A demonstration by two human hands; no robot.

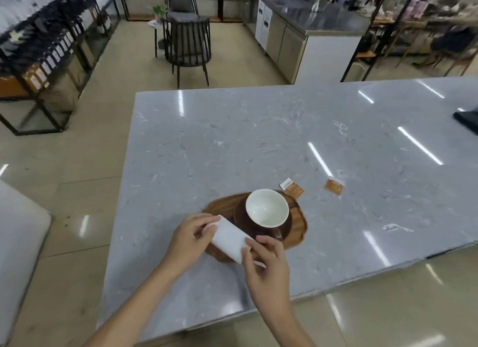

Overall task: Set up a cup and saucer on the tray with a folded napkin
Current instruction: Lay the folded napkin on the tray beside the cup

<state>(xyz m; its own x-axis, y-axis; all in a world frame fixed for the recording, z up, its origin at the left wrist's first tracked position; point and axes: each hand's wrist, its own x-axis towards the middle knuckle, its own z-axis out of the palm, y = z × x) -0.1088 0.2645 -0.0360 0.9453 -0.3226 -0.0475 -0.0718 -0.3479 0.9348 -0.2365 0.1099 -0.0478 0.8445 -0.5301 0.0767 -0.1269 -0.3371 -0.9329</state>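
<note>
Both my left hand [190,239] and right hand [266,262] pinch the folded napkin [230,239] over the tray [301,223]; sachet [293,189] print unreadable; grey marble counter [258,139].

2 orange packets [294,190] lie on the counter [232,139].

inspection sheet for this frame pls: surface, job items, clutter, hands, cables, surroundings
Surface: grey marble-look countertop, glossy, with streaks of ceiling-light glare.
Job's things: wooden tray near the front edge; brown cup with white inside, upright and empty, on a brown saucer on the tray; folded white napkin held over the tray's near-left part.
Clutter: two small orange sachets behind the tray; dark object at the right edge.
Grippers: left hand and right hand each pinch one end of the napkin.
Cables: nothing seen.
Surroundings: black chair, steel counter, shop shelving.
</note>
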